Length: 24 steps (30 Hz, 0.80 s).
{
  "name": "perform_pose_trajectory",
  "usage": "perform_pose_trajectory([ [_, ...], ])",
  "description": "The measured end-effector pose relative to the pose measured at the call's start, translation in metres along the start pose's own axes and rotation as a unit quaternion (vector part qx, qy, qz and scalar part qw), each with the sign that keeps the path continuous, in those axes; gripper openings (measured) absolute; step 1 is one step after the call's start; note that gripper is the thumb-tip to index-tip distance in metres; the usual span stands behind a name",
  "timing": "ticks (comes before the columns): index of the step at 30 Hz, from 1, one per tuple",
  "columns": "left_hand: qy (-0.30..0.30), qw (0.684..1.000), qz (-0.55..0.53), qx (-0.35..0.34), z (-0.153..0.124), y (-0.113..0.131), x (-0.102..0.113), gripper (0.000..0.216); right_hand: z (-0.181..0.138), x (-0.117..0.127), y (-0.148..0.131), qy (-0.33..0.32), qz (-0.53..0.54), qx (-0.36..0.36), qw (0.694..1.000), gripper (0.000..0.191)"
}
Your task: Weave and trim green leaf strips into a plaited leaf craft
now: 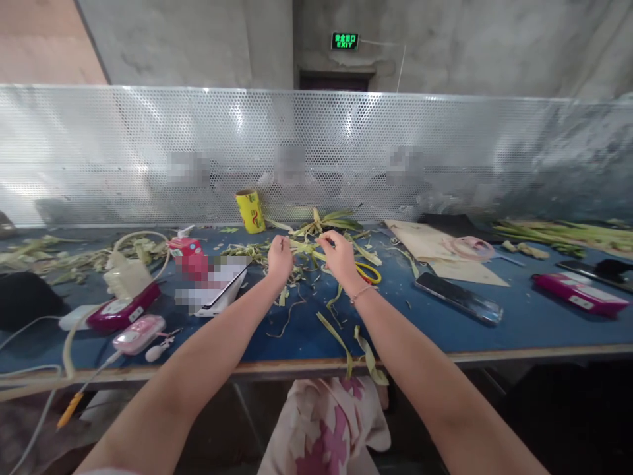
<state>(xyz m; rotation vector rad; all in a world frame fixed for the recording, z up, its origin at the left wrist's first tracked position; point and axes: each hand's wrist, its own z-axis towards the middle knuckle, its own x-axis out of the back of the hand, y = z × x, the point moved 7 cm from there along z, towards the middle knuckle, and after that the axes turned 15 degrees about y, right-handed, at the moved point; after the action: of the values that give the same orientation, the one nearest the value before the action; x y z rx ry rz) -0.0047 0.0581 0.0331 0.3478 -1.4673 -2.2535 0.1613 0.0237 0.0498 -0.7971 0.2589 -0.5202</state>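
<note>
Both hands are raised over the middle of the blue table (277, 333). My left hand (281, 258) is closed around one side of some pale green plant strips (307, 249), which stretch between the hands. On the other side, my right hand (339, 258) pinches the strips between thumb and fingers. Just behind them lies a heap of green leaves (341, 219). A yellow looped handle (370, 272), perhaps of scissors, shows beside my right wrist. Loose leaf strips (337, 340) lie nearer the table's front edge, and some hang over it.
Left of my hands stand a yellow canister (250, 212), a red pump bottle (188, 256) and a propped phone (222, 290). A dark phone (459, 298), brown paper (420, 241) and a purple device (579, 294) lie to the right. A perforated metal panel (316, 132) closes the back.
</note>
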Motion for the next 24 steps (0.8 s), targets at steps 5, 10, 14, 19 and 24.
perform_pose_trajectory([
  [5, -0.093, 0.99, 0.009, -0.108, -0.022, 0.028, -0.008, 0.014, 0.013, 0.014, 0.03, 0.066, -0.002, -0.105, 0.992, 0.018],
  [10, -0.135, 0.975, 0.038, -0.171, -0.041, 0.042, -0.014, 0.013, 0.019, 0.024, 0.043, 0.101, 0.005, -0.15, 0.983, 0.02],
  [14, -0.1, 0.983, 0.049, -0.143, -0.029, 0.037, -0.007, 0.013, 0.016, 0.017, 0.041, 0.06, 0.014, -0.14, 0.988, 0.025],
  [19, -0.077, 0.985, 0.054, -0.142, -0.018, 0.031, -0.001, 0.013, 0.008, -0.004, 0.054, -0.041, 0.048, -0.207, 0.976, 0.046],
  [24, -0.117, 0.979, 0.044, -0.159, -0.024, 0.028, -0.008, 0.014, 0.011, -0.003, 0.04, -0.053, -0.033, -0.084, 0.995, 0.049],
])
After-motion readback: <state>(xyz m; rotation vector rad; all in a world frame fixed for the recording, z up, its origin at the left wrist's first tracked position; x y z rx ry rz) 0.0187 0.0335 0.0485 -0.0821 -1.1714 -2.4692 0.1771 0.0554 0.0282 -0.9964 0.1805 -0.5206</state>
